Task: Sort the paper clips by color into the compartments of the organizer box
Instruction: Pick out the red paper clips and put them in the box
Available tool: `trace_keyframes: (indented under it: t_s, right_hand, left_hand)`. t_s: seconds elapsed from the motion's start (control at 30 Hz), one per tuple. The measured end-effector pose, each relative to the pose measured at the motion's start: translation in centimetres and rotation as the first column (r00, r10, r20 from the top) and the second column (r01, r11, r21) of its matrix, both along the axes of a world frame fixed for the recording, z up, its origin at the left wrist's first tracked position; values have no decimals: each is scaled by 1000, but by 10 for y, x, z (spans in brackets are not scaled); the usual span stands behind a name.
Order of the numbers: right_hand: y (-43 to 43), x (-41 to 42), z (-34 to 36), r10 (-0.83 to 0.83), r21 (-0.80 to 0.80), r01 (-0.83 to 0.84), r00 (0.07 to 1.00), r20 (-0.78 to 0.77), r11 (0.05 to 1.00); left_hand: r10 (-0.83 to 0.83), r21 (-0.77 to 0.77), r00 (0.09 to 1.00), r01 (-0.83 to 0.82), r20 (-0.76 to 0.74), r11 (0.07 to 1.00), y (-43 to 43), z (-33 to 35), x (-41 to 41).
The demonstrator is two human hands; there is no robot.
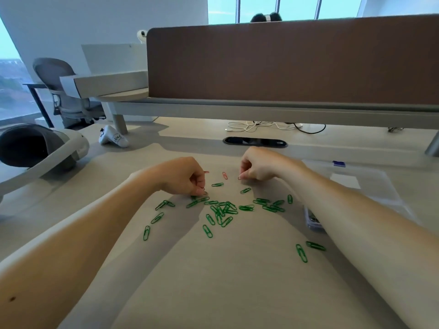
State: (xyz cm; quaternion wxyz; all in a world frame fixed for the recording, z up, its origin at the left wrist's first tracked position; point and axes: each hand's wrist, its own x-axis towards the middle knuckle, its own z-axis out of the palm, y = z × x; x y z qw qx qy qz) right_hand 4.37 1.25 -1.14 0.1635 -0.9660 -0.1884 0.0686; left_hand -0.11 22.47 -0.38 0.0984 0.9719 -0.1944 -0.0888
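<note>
A pale wood-grain table (213,293) runs back to a brown divider panel (285,62). Below the panel, white and black cables (261,126) lie tangled just behind a dark oval cable slot (255,141). At the left edge sits a white headset (71,148) with dark padding inside, and near it a white controller (113,138) bearing handwriting. Farther back stand a grey office chair (61,91) and a shallow white tray (107,84) on a neighbouring desk. Above the panel show windows (297,7) and the top of a person's dark hair (259,18)
</note>
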Motion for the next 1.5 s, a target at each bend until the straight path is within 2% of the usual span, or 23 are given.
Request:
trace_keyframes:
  t_s: [0.17, 0.27, 0.43, 0.73, 0.87, 0.97, 1.33, 1.5]
  right_hand:
    - [9, 5, 10, -51, 170, 51, 999, -7, 984]
    - [19, 12, 10, -94, 216, 102, 994, -47, 971]
    - [36, 17, -2, -122, 147, 132, 990, -77, 980]
    - [54, 18, -9, -59, -8, 59, 998, 36, 998]
    - [50, 18, -7, -32, 14, 31, 998, 47, 999]
    - [46, 18, -7, -24, 31, 23, 999, 37, 999]
    - [14, 2, 1, -12, 84, 6, 998, 65, 996]
    - [-30, -27, 21, -48, 117, 36, 994, 95, 993]
  left_hand:
    - [96, -152, 994, -88, 47, 984, 12, 14, 10]
    - [135, -208, 987, -114, 89, 972, 22, 11, 20]
    - [91, -122, 987, -75, 131, 990, 24, -5, 30]
    - [12, 9, 986, -13, 164, 1000, 17, -15, 42]
    - [58, -61, 963, -43, 264, 997, 16, -21, 51]
    - [73, -100, 957, -46, 279, 994, 10, -25, 55]
    - [73, 35, 982, -81, 175, 996, -13, -13, 52]
    - [2, -117, 983, 19, 182, 993, -48, 5, 30]
